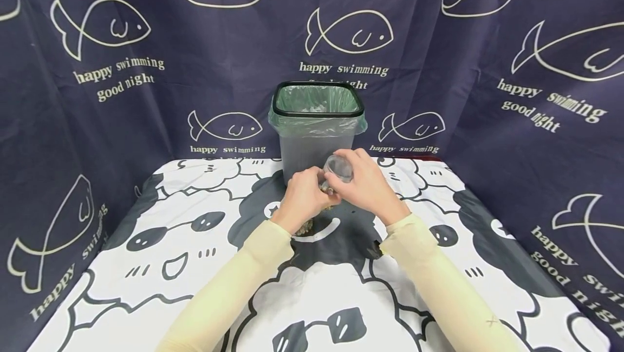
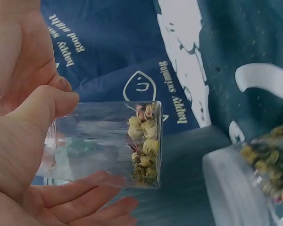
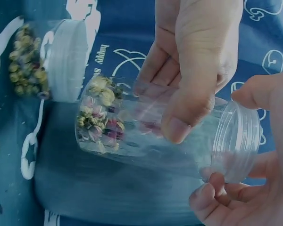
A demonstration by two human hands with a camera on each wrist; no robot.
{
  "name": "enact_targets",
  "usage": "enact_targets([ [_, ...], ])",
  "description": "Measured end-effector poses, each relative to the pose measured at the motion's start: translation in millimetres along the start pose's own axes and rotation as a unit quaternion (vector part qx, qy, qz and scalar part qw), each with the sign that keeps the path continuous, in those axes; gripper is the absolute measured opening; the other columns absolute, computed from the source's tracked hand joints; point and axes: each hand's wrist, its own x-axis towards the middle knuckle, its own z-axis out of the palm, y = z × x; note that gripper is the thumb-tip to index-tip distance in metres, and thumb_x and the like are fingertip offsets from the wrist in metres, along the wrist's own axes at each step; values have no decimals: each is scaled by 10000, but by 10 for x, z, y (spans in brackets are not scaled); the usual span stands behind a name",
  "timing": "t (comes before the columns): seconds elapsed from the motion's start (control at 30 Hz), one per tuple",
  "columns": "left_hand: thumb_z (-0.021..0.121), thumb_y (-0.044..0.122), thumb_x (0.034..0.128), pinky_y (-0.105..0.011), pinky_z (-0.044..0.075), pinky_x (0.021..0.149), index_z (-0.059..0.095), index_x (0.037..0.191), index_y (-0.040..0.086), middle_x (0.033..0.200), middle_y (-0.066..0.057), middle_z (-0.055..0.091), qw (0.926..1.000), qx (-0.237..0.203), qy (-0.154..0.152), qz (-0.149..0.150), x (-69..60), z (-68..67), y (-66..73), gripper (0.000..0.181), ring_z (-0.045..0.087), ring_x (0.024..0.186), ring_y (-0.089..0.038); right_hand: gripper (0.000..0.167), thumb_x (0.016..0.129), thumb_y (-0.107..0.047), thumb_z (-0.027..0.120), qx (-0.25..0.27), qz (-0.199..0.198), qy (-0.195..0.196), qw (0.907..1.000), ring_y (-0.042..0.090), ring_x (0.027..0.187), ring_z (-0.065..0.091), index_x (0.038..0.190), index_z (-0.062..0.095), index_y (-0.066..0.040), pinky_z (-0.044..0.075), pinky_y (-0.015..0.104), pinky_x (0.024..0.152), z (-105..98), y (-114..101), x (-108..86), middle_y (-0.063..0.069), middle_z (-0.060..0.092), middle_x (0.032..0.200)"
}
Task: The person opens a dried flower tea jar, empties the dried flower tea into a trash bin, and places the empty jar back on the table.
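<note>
Head view: a person's two hands hold a clear jar (image 2: 99, 141) above the worktop (image 1: 312, 292), before a lined bin (image 1: 314, 143) at the middle of the far edge. The left hand (image 1: 304, 195) has thumb and fingers around the jar's body; the right hand (image 1: 363, 181) grips its neck (whether a lid is on, one cannot tell). Dried flowers (image 3: 100, 117) lie in its base. If the neck is uncovered, tilting could spill them short of the bin. A hard twist might make the smooth wall slip through the left fingers. A second jar (image 3: 66, 61), nearer the front edge than the bin, could be knocked over by a lowered hand.
</note>
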Motion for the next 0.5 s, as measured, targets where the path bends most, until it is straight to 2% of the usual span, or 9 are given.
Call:
enact_targets([
  [0.23,837,306,753,-342,539,752,676,1107,114,925,-2,711,9997,-107,219,92,28,-170,0,435,623,781,-156,532,931,-437,701,229,-89,346,9991,247,941,561,1359,616,-133,486,410,792,-17,-120,76,87,594,1185],
  [0.5,835,314,791,-327,517,724,643,1101,138,942,-31,670,9986,-205,279,406,51,-280,-60,405,593,780,-134,507,919,-434,715,360,-109,782,9962,273,1028,596,1320,643,-132,500,459,870,39,-185,160,94,630,1182],
])
